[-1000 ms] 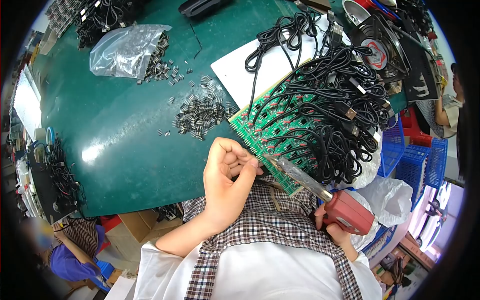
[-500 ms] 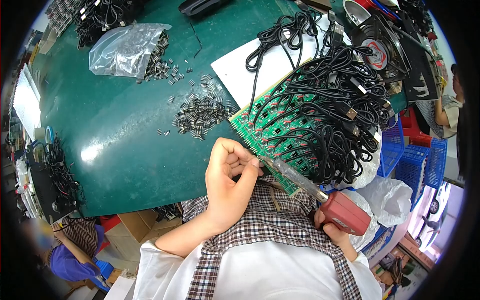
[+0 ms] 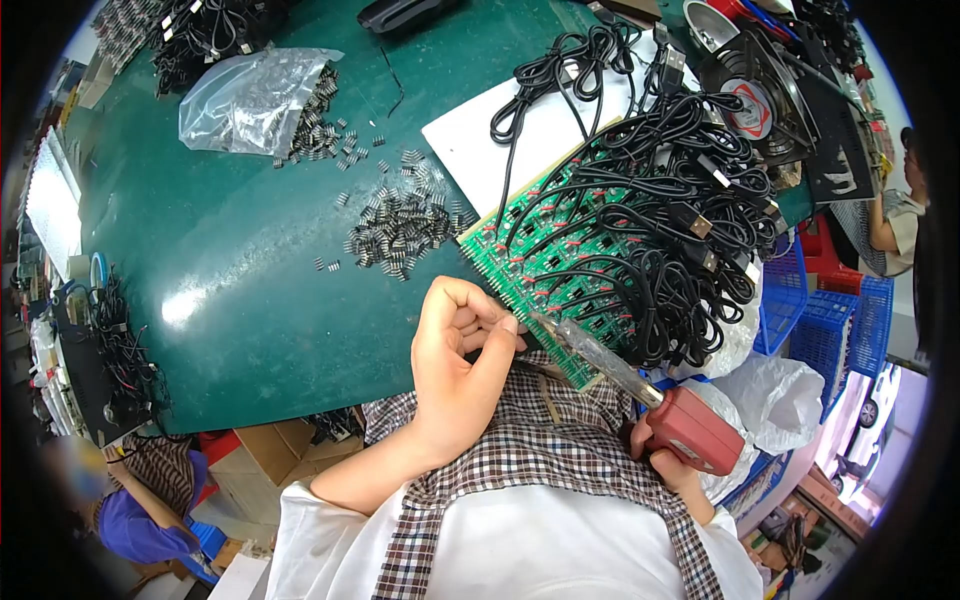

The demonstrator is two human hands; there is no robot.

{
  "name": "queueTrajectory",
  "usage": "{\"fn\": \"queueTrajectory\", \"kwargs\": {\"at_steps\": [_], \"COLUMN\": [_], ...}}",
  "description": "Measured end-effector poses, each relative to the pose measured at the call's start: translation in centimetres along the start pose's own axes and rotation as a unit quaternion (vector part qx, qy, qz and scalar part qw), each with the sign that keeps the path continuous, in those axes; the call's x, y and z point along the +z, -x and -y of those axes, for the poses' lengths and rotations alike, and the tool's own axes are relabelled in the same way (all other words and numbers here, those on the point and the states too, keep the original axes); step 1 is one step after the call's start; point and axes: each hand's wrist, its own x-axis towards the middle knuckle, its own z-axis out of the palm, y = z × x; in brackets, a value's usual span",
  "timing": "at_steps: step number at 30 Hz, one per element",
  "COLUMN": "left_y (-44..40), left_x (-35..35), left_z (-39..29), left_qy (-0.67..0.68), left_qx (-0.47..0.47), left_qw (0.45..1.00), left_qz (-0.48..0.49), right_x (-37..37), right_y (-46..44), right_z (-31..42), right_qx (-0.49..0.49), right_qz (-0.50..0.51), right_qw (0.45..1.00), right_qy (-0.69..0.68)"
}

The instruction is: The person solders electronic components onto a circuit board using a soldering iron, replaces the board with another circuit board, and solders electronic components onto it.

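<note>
My left hand (image 3: 462,365) is closed in a pinch at the near left edge of a green circuit board panel (image 3: 560,235). Whatever lies between thumb and forefinger is too small and hidden to make out. My right hand (image 3: 675,468) grips a red soldering gun (image 3: 698,430), its fingers partly hidden behind the body. The gun's long tip points up and left over the board's lower edge, just right of my left fingertips. Black USB cables (image 3: 650,210), bundled in coils, run from the board. Left of it lies a heap of small black pin connectors (image 3: 400,225).
A clear plastic bag (image 3: 250,100) spills more connectors on the green table (image 3: 250,350). White sheet (image 3: 480,140) lies under the board. A fan (image 3: 755,105) stands at the upper right, blue crates (image 3: 825,335) below it. Another person (image 3: 150,500) is at lower left.
The soldering gun has shifted slightly right and down, its tip drawing away from my left fingertips. My left hand has stayed in place.
</note>
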Motion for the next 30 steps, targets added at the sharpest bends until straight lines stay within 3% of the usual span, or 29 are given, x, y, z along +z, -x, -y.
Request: {"fn": "queueTrajectory", "kwargs": {"at_steps": [4, 7, 9, 13, 15, 22, 28, 30], "left_y": [0.0, 0.0, 0.0, 0.0, 0.0, 0.0, 0.0, 0.0], "left_x": [0.0, 0.0, 0.0, 0.0, 0.1, 0.1, -0.1, 0.2], "left_z": [0.0, 0.0, 0.0, 0.0, 0.0, 0.0, 0.0, 0.0], "left_qy": [-0.009, 0.003, 0.003, -0.005, -0.005, 0.000, -0.007, -0.004], "left_qx": [-0.001, 0.001, 0.001, 0.005, 0.004, 0.002, -0.001, -0.002], "left_qw": [1.000, 1.000, 1.000, 1.000, 1.000, 1.000, 1.000, 1.000], "left_qz": [-0.001, 0.001, 0.001, 0.001, 0.001, 0.001, 0.004, 0.003], "right_x": [0.3, 0.5, 0.7, 0.2, 0.4, 0.1, -0.6, 0.4], "right_y": [-0.8, -1.2, -1.3, -0.7, -0.7, 0.4, 0.9, -0.4], "right_z": [0.7, 0.6, 0.9, 0.3, 0.5, -0.1, -0.4, 1.4], "right_qx": [0.009, 0.005, -0.026, -0.021, -0.011, 0.021, 0.008, 0.034], "right_qz": [-0.009, 0.018, -0.039, -0.009, -0.042, -0.040, -0.007, -0.029], "right_qw": [1.000, 0.996, 0.998, 0.994, 0.999, 0.999, 0.992, 0.997], "right_qy": [-0.004, 0.088, 0.042, 0.103, 0.031, -0.011, 0.129, -0.056]}}
